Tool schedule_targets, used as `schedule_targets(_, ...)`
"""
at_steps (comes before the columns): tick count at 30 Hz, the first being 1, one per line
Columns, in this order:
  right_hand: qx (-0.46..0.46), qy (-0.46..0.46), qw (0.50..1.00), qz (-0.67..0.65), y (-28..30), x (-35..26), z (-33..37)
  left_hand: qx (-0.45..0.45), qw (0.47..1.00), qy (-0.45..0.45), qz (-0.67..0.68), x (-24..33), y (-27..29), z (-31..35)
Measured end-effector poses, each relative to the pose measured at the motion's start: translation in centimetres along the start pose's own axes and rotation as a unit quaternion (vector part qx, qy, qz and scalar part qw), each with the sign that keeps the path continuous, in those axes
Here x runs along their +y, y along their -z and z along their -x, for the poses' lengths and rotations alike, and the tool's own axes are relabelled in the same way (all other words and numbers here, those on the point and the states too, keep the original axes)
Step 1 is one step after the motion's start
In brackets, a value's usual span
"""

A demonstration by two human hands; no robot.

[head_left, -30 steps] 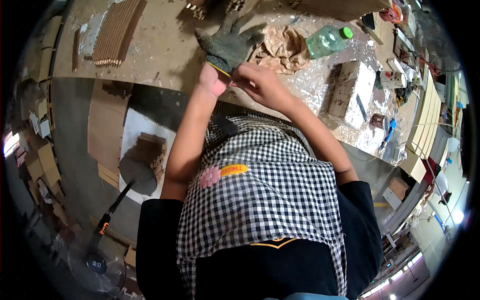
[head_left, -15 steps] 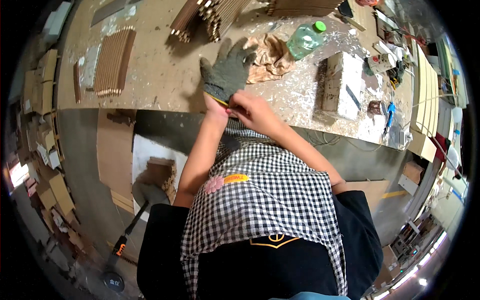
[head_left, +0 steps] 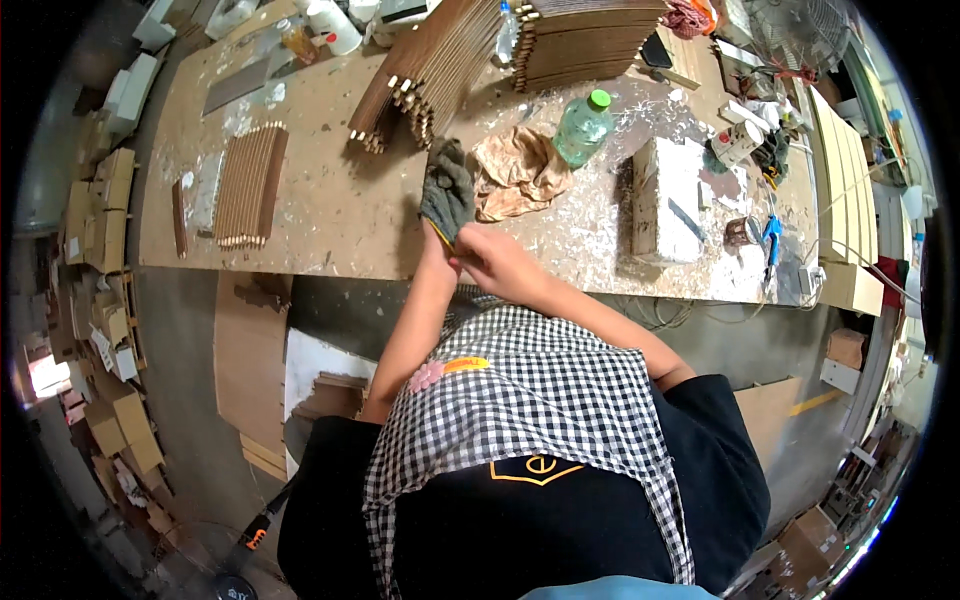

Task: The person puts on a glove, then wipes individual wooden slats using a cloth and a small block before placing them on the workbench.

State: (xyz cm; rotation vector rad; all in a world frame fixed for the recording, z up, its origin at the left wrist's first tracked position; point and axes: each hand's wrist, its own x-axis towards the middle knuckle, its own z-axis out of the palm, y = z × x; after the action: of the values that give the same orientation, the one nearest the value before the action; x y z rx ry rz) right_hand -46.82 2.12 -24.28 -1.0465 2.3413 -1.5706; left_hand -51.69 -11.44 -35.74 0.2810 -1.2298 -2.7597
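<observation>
A dark grey work glove (head_left: 452,205) with a yellow edge at the cuff covers my left hand (head_left: 446,180), held over the near part of the bench. Its fingers are drawn together, seen partly side-on, with nothing visible in them. My bare right hand (head_left: 490,262) pinches the glove's cuff at the left wrist; its fingertips are partly hidden there. Crumpled brown paper (head_left: 520,172) lies just right of the glove. Behind that stands a clear green bottle (head_left: 583,130) with a bright green cap. Bundled brown strips (head_left: 430,75) with pale ends lie beyond the glove.
The worktable (head_left: 330,225) is stained with flakes. A smaller row of strips (head_left: 250,187) lies left, another stack (head_left: 590,45) at the back. On the right are a paint-smeared white block (head_left: 665,200), a paper cup (head_left: 737,143) and a blue-handled tool (head_left: 771,240).
The gloved left fingers, spread wide before, have come together and the hand has turned side-on. My right hand still grips the cuff. The view has shifted, showing more of the table's far side.
</observation>
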Motion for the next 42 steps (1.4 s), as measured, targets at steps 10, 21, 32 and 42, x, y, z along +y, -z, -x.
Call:
schedule_targets(10,0.139,0.002,0.967,0.215,2.4,0.3,-2.5,0.084,0.961,0.221,0.146,2.6,-5.4,1.9)
schedule_targets(21,0.028,0.075,0.966,0.247,1.4,1.0,-1.9,-0.108,0.956,0.203,0.181,1.7,-4.6,-3.6)
schedule_targets(32,0.311,-0.137,0.934,0.113,6.7,8.0,-4.5,-0.292,0.938,0.118,-0.145,5.1,-8.2,-0.5)
schedule_targets(42,0.352,-0.128,0.916,0.144,6.2,8.5,-4.2,-0.272,0.935,0.222,0.058,4.4,-7.0,-2.4)
